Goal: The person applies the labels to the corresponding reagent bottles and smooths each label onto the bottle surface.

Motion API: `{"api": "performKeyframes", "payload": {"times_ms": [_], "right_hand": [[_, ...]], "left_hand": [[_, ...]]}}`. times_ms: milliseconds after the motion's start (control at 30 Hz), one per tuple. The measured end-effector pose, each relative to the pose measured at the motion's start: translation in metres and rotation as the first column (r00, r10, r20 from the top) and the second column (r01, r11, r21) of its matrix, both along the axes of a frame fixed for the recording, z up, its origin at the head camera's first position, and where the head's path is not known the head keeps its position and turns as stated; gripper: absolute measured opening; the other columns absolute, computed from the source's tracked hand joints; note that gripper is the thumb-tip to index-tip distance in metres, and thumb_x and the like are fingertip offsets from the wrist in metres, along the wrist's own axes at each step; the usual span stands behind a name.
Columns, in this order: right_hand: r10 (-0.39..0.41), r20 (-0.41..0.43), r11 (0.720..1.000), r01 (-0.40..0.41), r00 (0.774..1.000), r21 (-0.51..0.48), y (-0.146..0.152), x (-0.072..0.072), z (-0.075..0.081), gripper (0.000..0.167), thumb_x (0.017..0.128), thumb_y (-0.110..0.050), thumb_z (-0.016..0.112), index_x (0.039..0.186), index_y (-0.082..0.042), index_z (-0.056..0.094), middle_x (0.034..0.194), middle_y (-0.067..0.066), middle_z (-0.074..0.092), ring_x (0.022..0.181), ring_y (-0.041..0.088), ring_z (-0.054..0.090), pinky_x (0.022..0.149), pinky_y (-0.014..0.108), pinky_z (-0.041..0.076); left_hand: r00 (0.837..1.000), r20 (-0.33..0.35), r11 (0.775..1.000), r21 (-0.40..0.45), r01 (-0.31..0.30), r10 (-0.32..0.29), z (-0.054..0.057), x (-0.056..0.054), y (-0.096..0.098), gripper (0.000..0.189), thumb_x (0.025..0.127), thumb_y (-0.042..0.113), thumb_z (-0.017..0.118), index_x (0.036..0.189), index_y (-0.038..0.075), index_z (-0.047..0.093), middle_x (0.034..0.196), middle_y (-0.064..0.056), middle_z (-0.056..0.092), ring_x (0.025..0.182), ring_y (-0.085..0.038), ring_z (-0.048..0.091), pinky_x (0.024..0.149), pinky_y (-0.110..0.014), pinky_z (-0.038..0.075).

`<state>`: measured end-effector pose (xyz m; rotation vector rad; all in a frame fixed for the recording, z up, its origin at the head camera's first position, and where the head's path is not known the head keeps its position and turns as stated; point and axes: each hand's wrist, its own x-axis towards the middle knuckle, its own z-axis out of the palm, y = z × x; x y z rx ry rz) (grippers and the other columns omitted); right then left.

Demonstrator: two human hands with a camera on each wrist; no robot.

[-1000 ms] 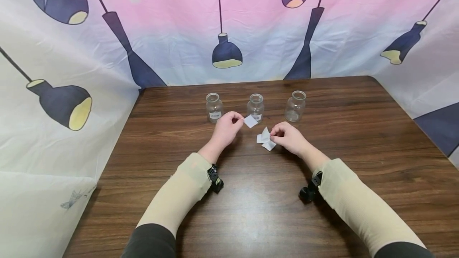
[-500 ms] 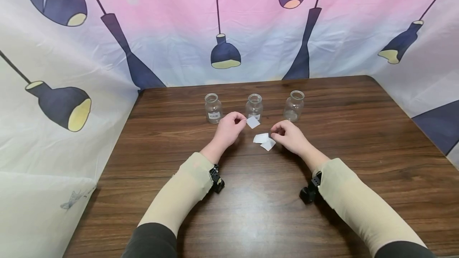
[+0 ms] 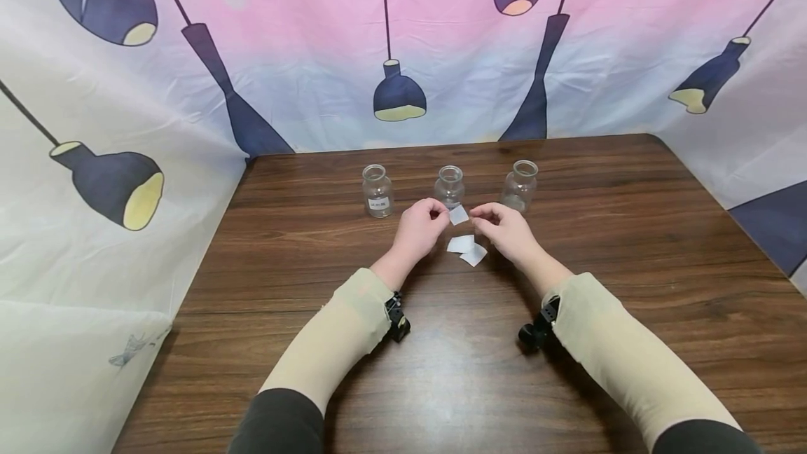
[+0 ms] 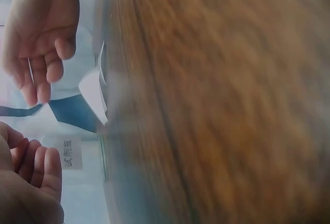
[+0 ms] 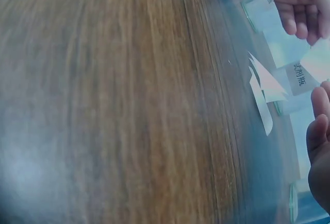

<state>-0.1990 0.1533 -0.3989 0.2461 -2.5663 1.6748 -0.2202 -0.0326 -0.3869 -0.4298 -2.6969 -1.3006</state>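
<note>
My left hand (image 3: pixel 421 230) pinches a small white paper square (image 3: pixel 458 215) by its left side, just in front of the middle glass jar (image 3: pixel 450 184). My right hand (image 3: pixel 506 232) is beside the square's right edge, its fingers slightly bent and apart from the thumb. The right wrist view shows the paper square (image 5: pixel 318 59) between both hands, with a small gap to the right fingers (image 5: pixel 320 103). Below them, overlapping white paper pieces (image 3: pixel 471 255) rest on the table; their edges curl up in the left wrist view.
A labelled glass jar (image 3: pixel 377 191) stands to the left. Another glass jar (image 3: pixel 520 186) stands at the right, partly behind my right hand. All are uncapped on the brown wooden table (image 3: pixel 284 244). A patterned cloth (image 3: pixel 315 76) hangs behind it.
My left hand has moved right with the paper square. My right hand has let go of a paper piece, which now lies flatter on the others, and has moved up towards the square.
</note>
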Motion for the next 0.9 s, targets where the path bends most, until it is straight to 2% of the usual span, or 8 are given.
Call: {"api": "performKeyframes", "payload": {"times_ms": [100,233,367,600,800,900], "right_hand": [[0.004,0.021,0.999,-0.004,1.0,-0.036,-0.002,0.0,0.001,0.025,0.09,-0.012,0.059,0.11,0.003,0.062,0.099,0.022,0.064,0.079,0.025,0.063,0.06,0.022,0.045],[-0.017,0.053,0.998,0.02,0.998,-0.061,-0.003,-0.001,0.001,0.025,0.092,-0.015,0.058,0.111,0.001,0.062,0.095,0.021,0.065,0.073,0.029,0.059,0.052,0.024,0.042],[-0.042,0.078,0.994,0.05,0.996,-0.099,-0.004,-0.003,0.001,0.027,0.092,-0.02,0.06,0.11,-0.001,0.063,0.09,0.015,0.066,0.064,0.022,0.058,0.052,0.026,0.043],[-0.083,0.116,0.976,0.105,0.99,-0.192,-0.004,-0.005,0.001,0.03,0.091,-0.022,0.061,0.11,0.001,0.062,0.081,-0.003,0.065,0.064,0.01,0.058,0.055,0.023,0.044],[-0.097,0.122,0.957,0.126,0.988,-0.263,-0.002,-0.005,0.001,0.03,0.091,-0.02,0.06,0.108,0.005,0.061,0.073,-0.009,0.064,0.058,0.009,0.053,0.051,0.021,0.041],[-0.086,0.122,0.955,0.116,0.989,-0.272,-0.001,-0.005,0.001,0.03,0.092,-0.019,0.059,0.109,0.007,0.06,0.072,-0.008,0.064,0.06,0.007,0.057,0.052,0.021,0.041]], "left_hand": [[1.0,-0.005,1.0,-0.007,0.015,-0.016,-0.001,0.0,0.004,0.01,0.087,0.017,0.058,0.088,0.011,0.066,0.088,0.0,0.062,0.079,-0.014,0.055,0.072,-0.027,0.045],[0.999,-0.025,0.999,-0.009,0.045,-0.045,-0.001,0.002,0.007,0.01,0.087,0.016,0.058,0.088,0.01,0.067,0.09,-0.001,0.062,0.081,-0.015,0.056,0.073,-0.028,0.045],[0.996,-0.043,0.997,-0.012,0.082,-0.082,0.0,0.003,0.01,0.011,0.088,0.017,0.059,0.089,0.01,0.067,0.091,-0.001,0.062,0.081,-0.014,0.056,0.073,-0.028,0.045],[0.99,-0.046,0.991,-0.046,0.129,-0.131,0.0,0.003,0.018,0.014,0.091,0.021,0.058,0.092,0.011,0.068,0.094,-0.001,0.061,0.084,-0.013,0.056,0.075,-0.025,0.045],[0.985,-0.061,0.984,-0.086,0.156,-0.162,0.0,0.002,0.026,0.017,0.092,0.022,0.057,0.094,0.011,0.069,0.095,0.001,0.062,0.088,-0.012,0.056,0.078,-0.024,0.045],[0.982,-0.069,0.979,-0.115,0.167,-0.176,-0.001,0.002,0.029,0.017,0.091,0.022,0.058,0.095,0.011,0.07,0.094,0.002,0.063,0.088,-0.012,0.056,0.078,-0.023,0.045]]}}
